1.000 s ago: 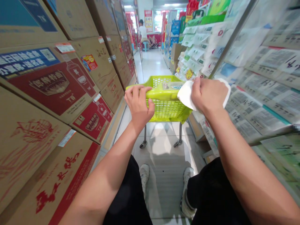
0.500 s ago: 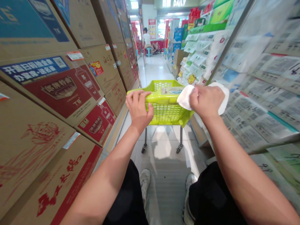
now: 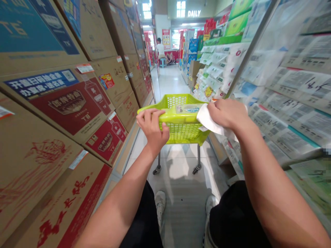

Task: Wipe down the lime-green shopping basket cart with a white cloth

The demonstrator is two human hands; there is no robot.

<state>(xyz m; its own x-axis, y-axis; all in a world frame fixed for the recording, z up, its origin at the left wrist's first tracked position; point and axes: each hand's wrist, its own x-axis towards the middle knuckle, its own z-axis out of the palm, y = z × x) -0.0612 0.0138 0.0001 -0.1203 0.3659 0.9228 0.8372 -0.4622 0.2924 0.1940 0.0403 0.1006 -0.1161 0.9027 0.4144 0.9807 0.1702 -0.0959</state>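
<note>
A yellow-green plastic shopping cart (image 3: 181,132) stands in front of me in the aisle, on grey legs with casters. My left hand (image 3: 154,129) is wrapped over the left end of its handle (image 3: 178,116), thumb on the near side. At the handle's right end, my right hand (image 3: 227,113) is closed on a white cloth (image 3: 210,121), which presses against the handle and hangs below the fingers. Whether it is fabric or paper I cannot tell. A printed label (image 3: 190,108) is on the handle between my hands.
Stacked cardboard cartons (image 3: 64,100) line the left side. Shelves of packaged tissues (image 3: 217,65) and a plastic-covered rack (image 3: 287,100) run along the right. Far down the aisle (image 3: 172,81), a person (image 3: 160,48) is by a blue stool (image 3: 162,62).
My right hand and the cloth have shifted slightly down, and the cloth now hangs lower beneath the hand. My left hand keeps its grip. The view has tilted up a little.
</note>
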